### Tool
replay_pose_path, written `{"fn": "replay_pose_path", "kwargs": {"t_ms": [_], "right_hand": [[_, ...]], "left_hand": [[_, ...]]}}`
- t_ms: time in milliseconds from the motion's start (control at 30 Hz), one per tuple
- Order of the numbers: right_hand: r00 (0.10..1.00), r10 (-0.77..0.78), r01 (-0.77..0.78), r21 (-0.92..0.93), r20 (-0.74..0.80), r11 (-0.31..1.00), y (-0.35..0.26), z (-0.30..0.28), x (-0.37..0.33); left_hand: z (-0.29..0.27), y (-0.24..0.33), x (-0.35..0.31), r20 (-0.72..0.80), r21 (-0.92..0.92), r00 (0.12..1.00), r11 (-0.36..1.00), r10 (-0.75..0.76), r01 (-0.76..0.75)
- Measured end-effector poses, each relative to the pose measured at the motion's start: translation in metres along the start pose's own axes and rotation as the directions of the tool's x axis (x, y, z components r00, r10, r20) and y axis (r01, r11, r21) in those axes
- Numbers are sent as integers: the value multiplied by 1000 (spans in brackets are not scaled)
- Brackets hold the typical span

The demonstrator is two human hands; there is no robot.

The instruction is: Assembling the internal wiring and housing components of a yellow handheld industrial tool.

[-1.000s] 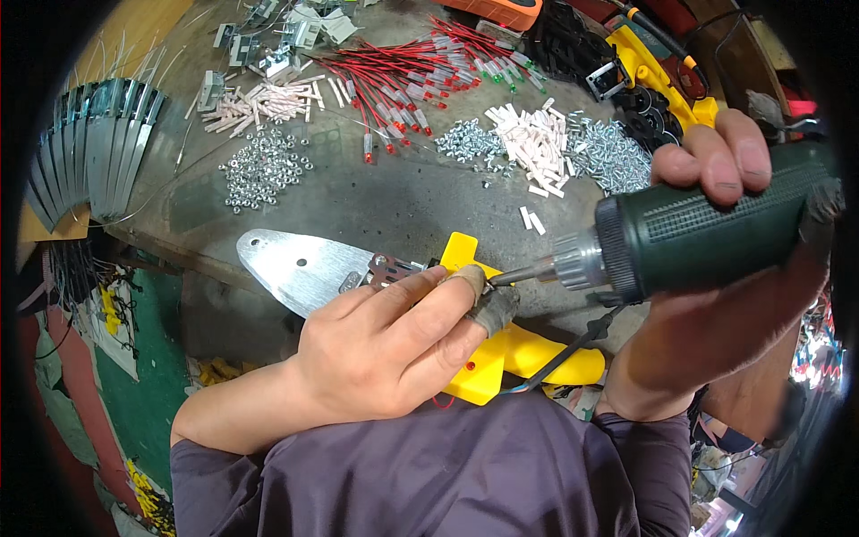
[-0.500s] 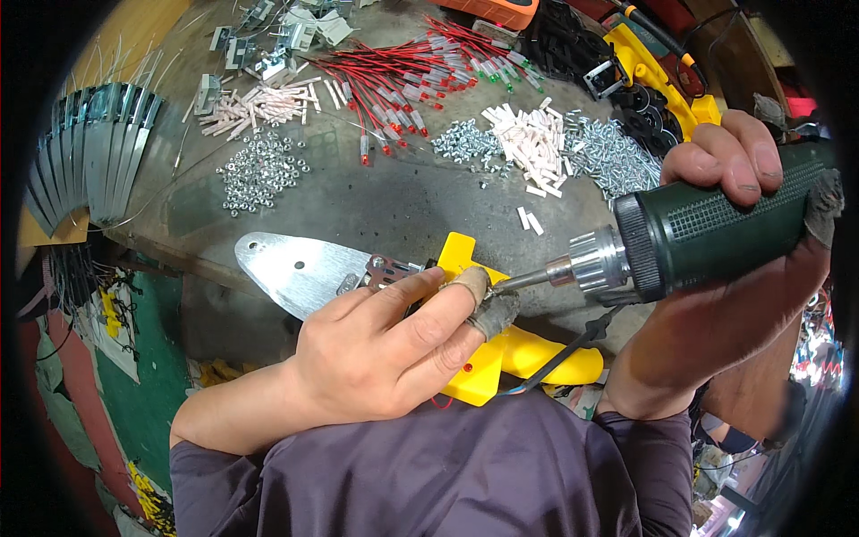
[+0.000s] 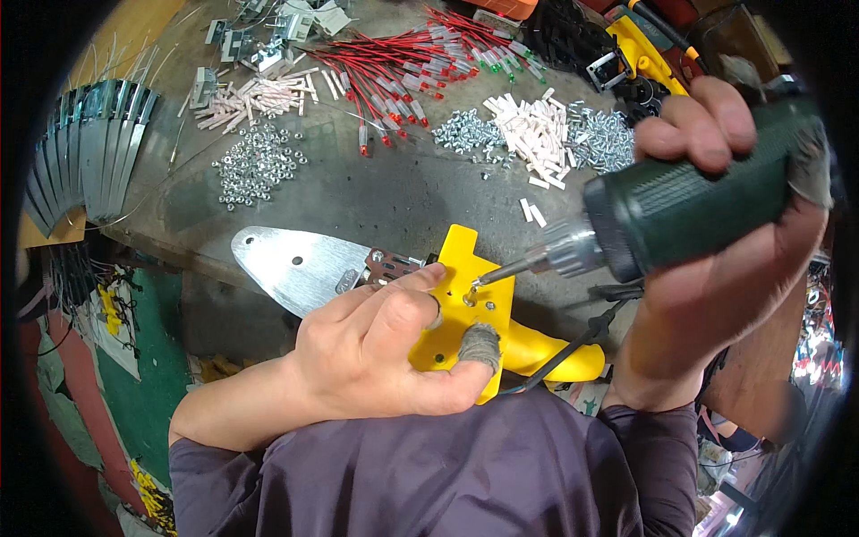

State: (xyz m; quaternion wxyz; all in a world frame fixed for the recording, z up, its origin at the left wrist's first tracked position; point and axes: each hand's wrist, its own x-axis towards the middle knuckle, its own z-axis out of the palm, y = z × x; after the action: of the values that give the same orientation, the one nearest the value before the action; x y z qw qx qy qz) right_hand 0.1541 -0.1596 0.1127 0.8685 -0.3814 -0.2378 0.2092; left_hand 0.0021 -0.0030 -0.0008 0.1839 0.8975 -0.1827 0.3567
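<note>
My left hand (image 3: 358, 349) grips a yellow plastic handle (image 3: 456, 246), its cloth-wrapped thumb pressing on the flat face. From the handle's left side sticks out a silver metal plate (image 3: 295, 259) with a rounded end, joined through a brown slotted piece (image 3: 394, 267). A yellow tubular grip (image 3: 555, 358) extends to the right, with a black cable (image 3: 573, 349) beside it. In my right hand (image 3: 702, 134) is a dark green electric screwdriver (image 3: 707, 210), tilted, its bit pointing down left. The bit tip is at a small screw (image 3: 472, 294) on the yellow face; whether they touch I cannot tell.
Across the table (image 3: 358, 197) lie piles of nuts (image 3: 259, 166), screws (image 3: 467, 134), white tubes (image 3: 537, 139) and red-wired indicator lights (image 3: 385, 80). Metal blades (image 3: 98, 152) fan out at the left. Another yellow handle (image 3: 644, 54) lies at the back right.
The screwdriver has shifted slightly left and tilted more. My left fingers have drawn back from the bit, uncovering the yellow face and screw; the thumb now presses lower on it.
</note>
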Motion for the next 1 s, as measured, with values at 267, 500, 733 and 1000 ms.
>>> {"fn": "replay_pose_path", "kwargs": {"t_ms": [267,500,733,1000], "right_hand": [[989,141,-129,-219,40,967,29,1,8],[936,235,-176,-231,261,957,31,-2,22],[865,231,-306,105,445,946,30,0,28],[966,-114,121,15,-234,993,-23,-61,-8]], "left_hand": [[-3,3,-1,54,-59,997,996,-58,61],[-3,0,-2,48,-18,998,999,31,-31],[-3,5,-4,60,-25,998,1000,20,-18],[-10,-8,13,196,-162,979,987,55,-23]]}}
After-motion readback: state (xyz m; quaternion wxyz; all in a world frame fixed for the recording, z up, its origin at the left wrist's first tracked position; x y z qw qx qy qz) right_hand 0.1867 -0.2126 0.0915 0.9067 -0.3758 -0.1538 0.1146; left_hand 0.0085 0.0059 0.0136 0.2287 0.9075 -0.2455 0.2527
